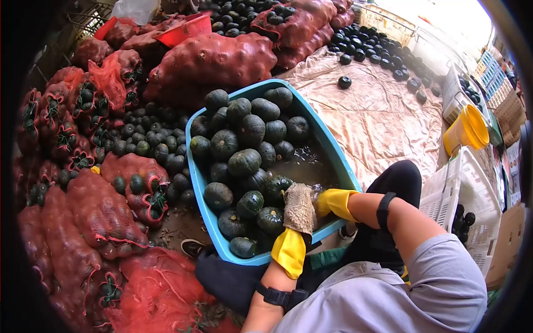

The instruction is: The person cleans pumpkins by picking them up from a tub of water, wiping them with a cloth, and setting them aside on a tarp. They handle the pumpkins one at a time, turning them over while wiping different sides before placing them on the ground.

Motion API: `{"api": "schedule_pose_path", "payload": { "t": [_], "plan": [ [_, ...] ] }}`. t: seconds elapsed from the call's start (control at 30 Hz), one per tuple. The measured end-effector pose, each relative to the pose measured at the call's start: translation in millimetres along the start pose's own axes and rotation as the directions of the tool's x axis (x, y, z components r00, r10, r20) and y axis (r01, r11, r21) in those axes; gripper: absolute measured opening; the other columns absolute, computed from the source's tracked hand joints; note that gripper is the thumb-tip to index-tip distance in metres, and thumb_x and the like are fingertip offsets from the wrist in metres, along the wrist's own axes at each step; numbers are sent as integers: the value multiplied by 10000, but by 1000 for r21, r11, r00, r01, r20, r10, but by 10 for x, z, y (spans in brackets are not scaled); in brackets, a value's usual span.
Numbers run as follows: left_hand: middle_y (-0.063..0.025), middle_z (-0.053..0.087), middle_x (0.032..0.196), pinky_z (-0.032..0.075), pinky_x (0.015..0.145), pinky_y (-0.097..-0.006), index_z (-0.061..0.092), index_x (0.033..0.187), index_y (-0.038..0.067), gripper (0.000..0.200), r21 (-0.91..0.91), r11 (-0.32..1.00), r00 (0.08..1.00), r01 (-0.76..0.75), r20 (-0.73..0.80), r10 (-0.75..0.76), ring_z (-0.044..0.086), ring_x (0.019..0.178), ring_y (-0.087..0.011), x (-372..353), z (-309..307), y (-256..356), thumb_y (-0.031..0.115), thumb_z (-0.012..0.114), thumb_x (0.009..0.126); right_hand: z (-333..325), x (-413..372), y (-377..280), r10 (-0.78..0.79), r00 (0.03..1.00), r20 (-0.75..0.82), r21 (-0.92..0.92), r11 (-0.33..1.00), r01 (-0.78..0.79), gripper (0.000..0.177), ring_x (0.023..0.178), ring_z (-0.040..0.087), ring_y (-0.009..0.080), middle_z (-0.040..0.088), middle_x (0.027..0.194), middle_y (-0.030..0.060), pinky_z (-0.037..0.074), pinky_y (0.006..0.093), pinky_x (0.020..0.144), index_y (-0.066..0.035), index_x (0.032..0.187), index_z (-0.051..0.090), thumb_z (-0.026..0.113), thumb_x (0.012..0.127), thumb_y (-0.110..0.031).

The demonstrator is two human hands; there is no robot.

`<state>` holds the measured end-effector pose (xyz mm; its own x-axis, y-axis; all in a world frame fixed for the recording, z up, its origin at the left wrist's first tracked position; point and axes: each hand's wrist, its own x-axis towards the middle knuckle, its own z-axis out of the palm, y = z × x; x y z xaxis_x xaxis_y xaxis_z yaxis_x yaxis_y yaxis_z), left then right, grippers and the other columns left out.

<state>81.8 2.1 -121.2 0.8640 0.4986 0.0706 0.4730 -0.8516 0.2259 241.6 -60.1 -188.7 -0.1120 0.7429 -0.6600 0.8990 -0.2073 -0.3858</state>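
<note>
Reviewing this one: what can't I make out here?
Head view:
Left hand: fingers hidden by the tan cloth.
Right hand: fingertips blurred near the murky water; any grip unclear.
Tub floor: under pumpkins and water.
Leftmost sack: cut off by the dark edge.

Strong daylight pours in from the upper right — it blows out to white beyond the far right edge of the cloth (383, 125), and haze eats the detail there. Over the tub (326, 149) it's gentler, with glints on the water (302, 166) by the right edge. The sacks (105, 216) sit dimmer. Wide-angle distortion bends everything outward — black vignetting swallows all four corners.
</note>
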Motion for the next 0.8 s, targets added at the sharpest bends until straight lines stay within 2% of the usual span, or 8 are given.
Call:
{"api": "schedule_pose_path", "payload": {
  "t": [0.23, 0.43, 0.5, 0.53, 0.57, 0.67, 0.73, 0.8],
  "plan": [
    [-186, 713, 909, 555, 850, -483, 756, 877, 60, 386, -606, 791, 964, 77, -156, -214, 696, 900, -396, -294, -1031, 74, 306, 912, 624, -1162, -1248, -782, -25, 965, -262, 251, 963, 93, 684, 1215, 692, 335, 716, 1320, 175, 531, 417, 1047, -149, 1412, 649, 799, 866, -533],
    [-172, 678, 1233, 452, 1100, -451, 623, 1260, 60, 340, -935, 312, 844, -171, -302, -442, 622, 1230, -319, -392, -890, 165, 230, 555, 973, -669, -989, -1434, -264, 392, -881, 88, 724, 685, 458, 1401, 542, 413, 620, 1419, 231, 402, 492, 1192, -74, 1273, 667, 863, 879, -201],
    [-175, 672, 1316, 395, 1170, -473, 580, 1355, 58, 349, -508, 861, 936, 28, -288, -201, 598, 1315, -298, -285, -991, 253, 216, 472, 1064, -775, -628, -1380, 95, 348, -933, 283, 793, 540, 424, 1309, 594, 407, 646, 1360, 233, 456, 470, 1134, -65, 1255, 673, 841, 887, -190],
    [-179, 677, 1333, 361, 1196, -501, 571, 1381, 55, 370, 383, 924, 1000, 7, 12, -13, 592, 1334, -302, -198, -1123, 269, 227, 483, 1066, -898, -606, -1358, 308, 474, -825, 536, 691, 484, 434, 1299, 603, 376, 653, 1344, 209, 464, 448, 1122, -65, 1282, 656, 826, 900, -182],
    [-179, 674, 1364, 285, 1242, -549, 565, 1416, 52, 398, 214, 977, 972, -4, -230, 54, 581, 1350, -320, -284, -868, 215, 212, 482, 1061, -811, -640, -1364, 160, 427, -890, 409, 692, 594, 454, 1308, 602, 358, 656, 1337, 195, 457, 445, 1130, -65, 1294, 651, 833, 895, -180],
    [-209, 560, 1469, 362, 1226, -427, 457, 1505, -7, 523, 930, -236, 959, 282, -273, 72, 510, 1414, -336, -604, -381, -78, 221, 557, 1045, -542, -1119, -1640, -251, 530, -810, 350, 518, 781, 502, 1341, 592, 327, 649, 1354, 172, 411, 464, 1184, -73, 1313, 643, 867, 871, -152],
    [-231, 542, 1476, 382, 1217, -420, 454, 1497, -30, 547, 304, -952, 989, -47, -118, -87, 507, 1412, -349, -644, 349, -247, 224, 583, 1030, -691, -1062, -1570, -452, 336, -826, 12, 582, 813, 499, 1284, 603, 413, 645, 1338, 214, 439, 465, 1151, -47, 1310, 631, 852, 872, -137],
    [-208, 580, 1429, 395, 1197, -416, 491, 1479, -11, 530, -336, -925, 980, -179, -148, -136, 536, 1379, -338, -634, -53, -154, 249, 589, 1028, -701, -561, -1393, -121, 72, -990, -53, 791, 610, 489, 1268, 603, 424, 636, 1357, 225, 457, 482, 1128, -46, 1300, 635, 845, 870, -144]
  ]
}}
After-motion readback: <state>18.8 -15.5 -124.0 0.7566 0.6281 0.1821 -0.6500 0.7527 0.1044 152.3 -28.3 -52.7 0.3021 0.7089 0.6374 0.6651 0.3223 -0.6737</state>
